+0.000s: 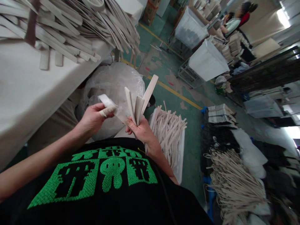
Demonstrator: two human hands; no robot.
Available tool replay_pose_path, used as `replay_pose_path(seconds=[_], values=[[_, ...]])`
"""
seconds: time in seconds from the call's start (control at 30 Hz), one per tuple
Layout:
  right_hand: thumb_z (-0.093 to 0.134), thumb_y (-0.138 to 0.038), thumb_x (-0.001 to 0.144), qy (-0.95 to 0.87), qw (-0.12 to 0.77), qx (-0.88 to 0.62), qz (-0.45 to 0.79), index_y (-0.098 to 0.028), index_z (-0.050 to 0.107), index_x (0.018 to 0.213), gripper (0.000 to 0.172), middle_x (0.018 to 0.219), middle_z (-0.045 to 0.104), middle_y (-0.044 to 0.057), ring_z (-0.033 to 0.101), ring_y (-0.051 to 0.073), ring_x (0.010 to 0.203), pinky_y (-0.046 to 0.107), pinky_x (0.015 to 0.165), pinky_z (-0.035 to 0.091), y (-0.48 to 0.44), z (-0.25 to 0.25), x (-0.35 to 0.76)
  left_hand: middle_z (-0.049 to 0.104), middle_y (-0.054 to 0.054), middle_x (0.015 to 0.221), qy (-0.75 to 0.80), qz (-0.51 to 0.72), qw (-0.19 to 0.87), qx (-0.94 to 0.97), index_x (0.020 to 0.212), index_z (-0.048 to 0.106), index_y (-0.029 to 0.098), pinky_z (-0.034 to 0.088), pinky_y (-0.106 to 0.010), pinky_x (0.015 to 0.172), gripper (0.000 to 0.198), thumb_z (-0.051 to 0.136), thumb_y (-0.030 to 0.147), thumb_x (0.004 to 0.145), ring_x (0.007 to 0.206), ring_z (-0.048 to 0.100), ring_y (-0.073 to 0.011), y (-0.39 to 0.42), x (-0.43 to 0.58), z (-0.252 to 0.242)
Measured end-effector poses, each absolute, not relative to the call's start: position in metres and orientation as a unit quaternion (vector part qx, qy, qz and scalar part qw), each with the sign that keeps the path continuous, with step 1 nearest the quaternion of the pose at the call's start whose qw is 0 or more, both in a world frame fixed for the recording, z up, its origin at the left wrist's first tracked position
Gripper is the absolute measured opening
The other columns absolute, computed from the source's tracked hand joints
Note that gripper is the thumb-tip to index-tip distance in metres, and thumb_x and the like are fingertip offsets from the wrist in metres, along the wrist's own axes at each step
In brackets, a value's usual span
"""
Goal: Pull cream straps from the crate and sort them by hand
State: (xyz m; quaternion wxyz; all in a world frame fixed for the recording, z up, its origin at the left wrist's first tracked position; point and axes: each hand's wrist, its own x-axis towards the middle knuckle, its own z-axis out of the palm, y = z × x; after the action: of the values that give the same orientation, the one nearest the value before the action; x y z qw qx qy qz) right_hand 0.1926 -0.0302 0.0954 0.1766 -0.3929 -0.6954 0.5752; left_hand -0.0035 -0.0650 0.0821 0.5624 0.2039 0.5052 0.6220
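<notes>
My left hand [92,118], with tape around one finger, is closed on a pale fabric strip [120,116]. The strip's blurred white end sticks out above the fingers, and its other part runs across to my right hand [142,129]. That hand is closed around several beige fabric strips [138,107], which fan upward from between thumb and fingers. Both hands are held in front of my black top with its green knitted pattern. Right below them is a clear plastic bag [114,73].
Piled beige strips [63,31] lie on the pale table [77,78] at left. A white bin [181,168] of narrow strips stands by my right arm. More strips [234,184] heap at lower right. White bins [208,61] and a seated person [232,25] are farther off.
</notes>
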Motion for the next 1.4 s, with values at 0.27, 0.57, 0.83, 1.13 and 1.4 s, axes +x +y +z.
replay_pose_path(seconds=[0.27, 0.57, 0.83, 1.13, 1.4], values=[[0.052, -0.061, 0.097, -0.682, 0.145, -0.423, 0.578, -0.017, 0.064, 0.073, 0.051, 0.062, 0.066, 0.002, 0.064, 0.011, 0.054, 0.022, 0.058, 0.052, -0.044, 0.083, 0.224, 0.067, -0.003, 0.072, 0.539, 0.625, 0.542, 0.156, 0.071, 0.074, 0.017, 0.046, -0.030, 0.064, 0.017, 0.087, 0.022, 0.061, 0.062, 0.054, -0.0127, -0.060, -0.019, 0.067], [0.061, -0.042, 0.094, -0.701, 0.150, -0.491, 0.495, -0.018, 0.059, 0.068, 0.035, 0.053, 0.059, -0.003, 0.054, 0.009, 0.046, 0.020, 0.051, 0.043, -0.047, 0.095, 0.227, 0.070, -0.001, 0.067, 0.537, 0.589, 0.562, 0.223, 0.066, 0.073, 0.020, 0.050, -0.028, 0.062, 0.020, 0.089, 0.027, 0.056, 0.061, 0.057, -0.0137, -0.070, 0.003, 0.072], [0.055, -0.057, 0.096, -0.672, 0.157, -0.403, 0.601, -0.018, 0.065, 0.081, 0.043, 0.057, 0.060, -0.003, 0.053, 0.008, 0.046, 0.018, 0.045, 0.042, -0.043, 0.102, 0.221, 0.060, 0.001, 0.056, 0.482, 0.615, 0.620, 0.073, 0.059, 0.065, 0.020, 0.048, -0.022, 0.050, 0.023, 0.088, 0.023, 0.061, 0.050, 0.050, -0.0089, -0.059, -0.012, 0.077], [0.060, -0.047, 0.096, -0.702, 0.155, -0.452, 0.528, -0.018, 0.064, 0.076, 0.036, 0.054, 0.059, -0.003, 0.055, 0.010, 0.048, 0.021, 0.051, 0.043, -0.047, 0.111, 0.218, 0.060, 0.001, 0.060, 0.459, 0.593, 0.650, 0.127, 0.065, 0.066, 0.015, 0.050, -0.023, 0.056, 0.028, 0.091, 0.025, 0.060, 0.054, 0.055, -0.0091, -0.071, 0.008, 0.075], [0.056, -0.054, 0.097, -0.716, 0.161, -0.448, 0.510, -0.018, 0.065, 0.076, 0.043, 0.057, 0.060, -0.001, 0.059, 0.011, 0.055, 0.021, 0.055, 0.043, -0.038, 0.105, 0.201, 0.068, 0.002, 0.068, 0.471, 0.647, 0.575, 0.167, 0.072, 0.075, 0.019, 0.048, -0.025, 0.063, 0.025, 0.093, 0.030, 0.059, 0.061, 0.056, -0.0105, -0.070, 0.000, 0.091]])
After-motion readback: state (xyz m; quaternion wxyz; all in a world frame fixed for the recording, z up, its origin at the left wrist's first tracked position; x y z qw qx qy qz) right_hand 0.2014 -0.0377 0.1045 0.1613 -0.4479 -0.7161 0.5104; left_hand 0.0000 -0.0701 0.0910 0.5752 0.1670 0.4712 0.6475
